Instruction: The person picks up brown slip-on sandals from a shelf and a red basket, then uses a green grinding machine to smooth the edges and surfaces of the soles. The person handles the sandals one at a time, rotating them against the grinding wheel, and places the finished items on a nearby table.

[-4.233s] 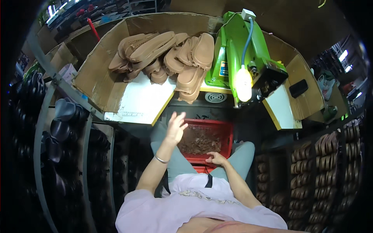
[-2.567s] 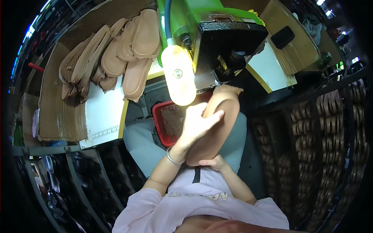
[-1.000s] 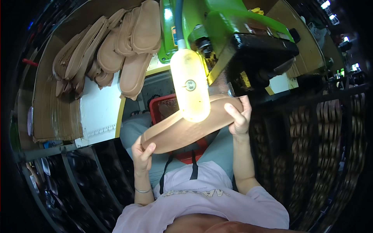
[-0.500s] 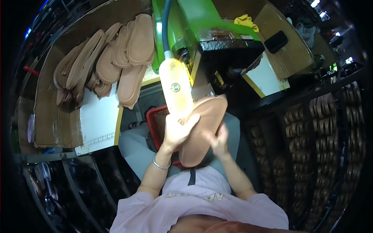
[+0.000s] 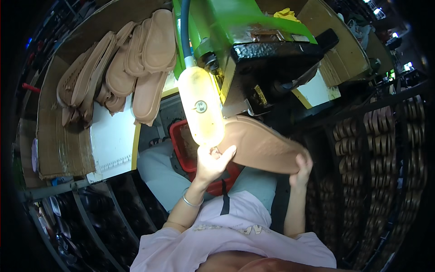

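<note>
A tan shoe sole is held above my lap, stretched out sideways with its wide face showing. My left hand grips its left end just below the glowing oval lamp, thumb over the face. At the other end my right hand is closed round the tip, thumb on top and fingers behind. The sole's left end lies close to the lower part of the green machine with its black head; the lamp hides part of that area.
Several tan soles are piled in a cardboard box at the left, by a white tabletop. A red basket sits between my knees. Racks of soles stand at the right. A yellow cloth lies behind the machine.
The sole has swung from nearly upright to sideways, its lower end moving out to the right. My right hand has moved right and closed on that end; my left hand stays near the lamp.
</note>
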A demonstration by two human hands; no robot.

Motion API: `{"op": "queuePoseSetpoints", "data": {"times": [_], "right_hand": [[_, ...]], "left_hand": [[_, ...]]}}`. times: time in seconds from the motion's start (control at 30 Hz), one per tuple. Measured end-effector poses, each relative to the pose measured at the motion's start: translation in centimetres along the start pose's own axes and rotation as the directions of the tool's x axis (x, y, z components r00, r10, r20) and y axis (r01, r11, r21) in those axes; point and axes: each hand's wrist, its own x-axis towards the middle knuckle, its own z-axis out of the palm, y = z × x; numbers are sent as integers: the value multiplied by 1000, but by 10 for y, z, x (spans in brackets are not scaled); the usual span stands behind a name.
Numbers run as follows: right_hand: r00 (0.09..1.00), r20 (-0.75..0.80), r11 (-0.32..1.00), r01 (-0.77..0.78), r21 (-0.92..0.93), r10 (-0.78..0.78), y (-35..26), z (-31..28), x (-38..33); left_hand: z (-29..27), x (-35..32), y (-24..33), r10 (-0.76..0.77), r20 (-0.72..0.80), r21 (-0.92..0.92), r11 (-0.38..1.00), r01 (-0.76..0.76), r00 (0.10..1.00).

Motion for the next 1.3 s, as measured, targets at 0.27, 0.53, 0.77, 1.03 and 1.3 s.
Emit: {"op": "queuePoseSetpoints", "data": {"times": [0.27,0.53,0.77,1.03,1.3], "right_hand": [[878,468,924,252,-286,-94,-64,64,132],[728,668,910,369,-189,-156,-32,121,100],[700,702,856,437,-275,-132,-16,160,50],[758,603,803,510,-310,-248,-4,177,43],[757,602,626,603,-495,-253,-62,129,61]], "left_hand": [[-17,26,45,227,-22,213,953,-218,974],[-104,-10,57,169,-189,232,965,-124,967],[-155,-59,55,60,-330,135,991,-16,942],[-116,-119,-22,-326,-171,-6,944,330,930],[-74,-69,-41,-135,-7,327,936,130,991]]}}
